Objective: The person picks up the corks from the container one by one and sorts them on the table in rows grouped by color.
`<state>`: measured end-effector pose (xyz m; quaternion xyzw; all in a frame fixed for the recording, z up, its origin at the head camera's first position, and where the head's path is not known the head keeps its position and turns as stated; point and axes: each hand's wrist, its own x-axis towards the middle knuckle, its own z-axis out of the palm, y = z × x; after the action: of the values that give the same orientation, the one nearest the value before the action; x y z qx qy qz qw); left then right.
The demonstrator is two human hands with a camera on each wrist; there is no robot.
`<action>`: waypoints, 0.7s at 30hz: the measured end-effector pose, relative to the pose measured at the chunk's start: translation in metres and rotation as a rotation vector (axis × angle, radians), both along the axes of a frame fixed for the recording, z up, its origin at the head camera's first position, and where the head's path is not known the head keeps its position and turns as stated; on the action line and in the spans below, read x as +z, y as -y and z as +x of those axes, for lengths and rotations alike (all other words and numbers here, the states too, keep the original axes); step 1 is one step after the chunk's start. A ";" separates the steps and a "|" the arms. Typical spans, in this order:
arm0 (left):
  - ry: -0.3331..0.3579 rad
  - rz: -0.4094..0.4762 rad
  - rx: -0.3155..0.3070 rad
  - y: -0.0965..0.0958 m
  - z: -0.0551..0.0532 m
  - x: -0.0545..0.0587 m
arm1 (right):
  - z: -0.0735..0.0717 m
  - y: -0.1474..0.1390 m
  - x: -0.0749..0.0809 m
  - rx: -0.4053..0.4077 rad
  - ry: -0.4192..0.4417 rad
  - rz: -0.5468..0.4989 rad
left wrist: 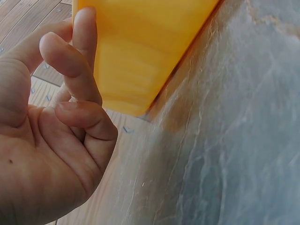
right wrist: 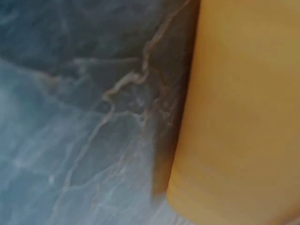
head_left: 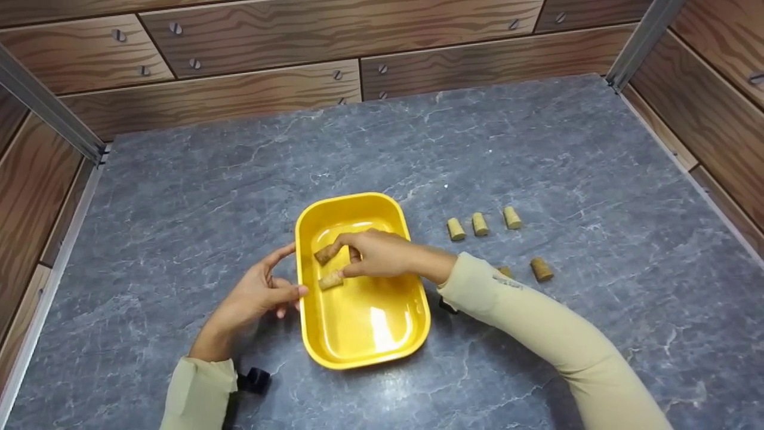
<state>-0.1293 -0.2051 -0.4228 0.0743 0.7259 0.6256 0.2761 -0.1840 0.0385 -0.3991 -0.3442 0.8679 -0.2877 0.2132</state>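
A yellow tray [head_left: 364,361] stands on the table with two corks inside near its left wall: a dark brown cork [head_left: 323,256] and a light cork [head_left: 329,281] in front of it. My left hand [head_left: 256,292] holds the tray's left rim, thumb at the top edge and fingers outside; in the left wrist view the hand [left wrist: 61,117] meets the yellow wall [left wrist: 136,51]. Inside the tray, my right hand [head_left: 382,254] has thumb and index finger spread apart. Its index fingertip is at the dark cork, its thumb tip at the light cork's end. The right wrist view hides this hand.
Right of the tray, three light corks [head_left: 480,224] stand in a loose row. A brown cork [head_left: 541,269] is closer to me, and another cork [head_left: 505,272] is partly hidden by the right sleeve. Wood-patterned panels [head_left: 250,48] border the marbled grey table [head_left: 239,167].
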 end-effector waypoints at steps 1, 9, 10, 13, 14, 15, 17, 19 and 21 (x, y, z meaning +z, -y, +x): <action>0.002 0.000 0.000 0.000 0.000 0.000 | 0.000 0.001 0.000 0.001 -0.008 0.038; 0.006 0.030 0.003 0.001 0.000 -0.001 | 0.003 0.009 -0.006 0.037 -0.075 0.191; 0.004 0.032 0.002 0.001 0.000 -0.001 | 0.003 0.009 -0.008 0.039 -0.081 0.198; 0.000 0.040 0.001 0.001 0.000 -0.002 | 0.004 0.010 -0.010 0.043 -0.085 0.215; 0.002 0.039 0.004 0.001 0.000 -0.001 | 0.004 0.010 -0.010 0.044 -0.083 0.218; 0.003 0.038 0.005 0.001 0.000 -0.001 | 0.004 0.010 -0.011 0.045 -0.081 0.221; 0.000 0.038 0.001 0.000 0.000 -0.001 | 0.004 0.010 -0.010 0.048 -0.082 0.228; 0.000 0.034 0.000 0.000 0.000 0.000 | 0.005 0.010 -0.009 0.049 -0.093 0.235; -0.003 0.035 -0.006 0.000 0.000 0.000 | 0.006 0.009 -0.008 0.046 -0.115 0.246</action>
<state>-0.1294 -0.2055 -0.4226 0.0822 0.7150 0.6374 0.2754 -0.1781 0.0292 -0.4072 -0.3512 0.8993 -0.1541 0.2102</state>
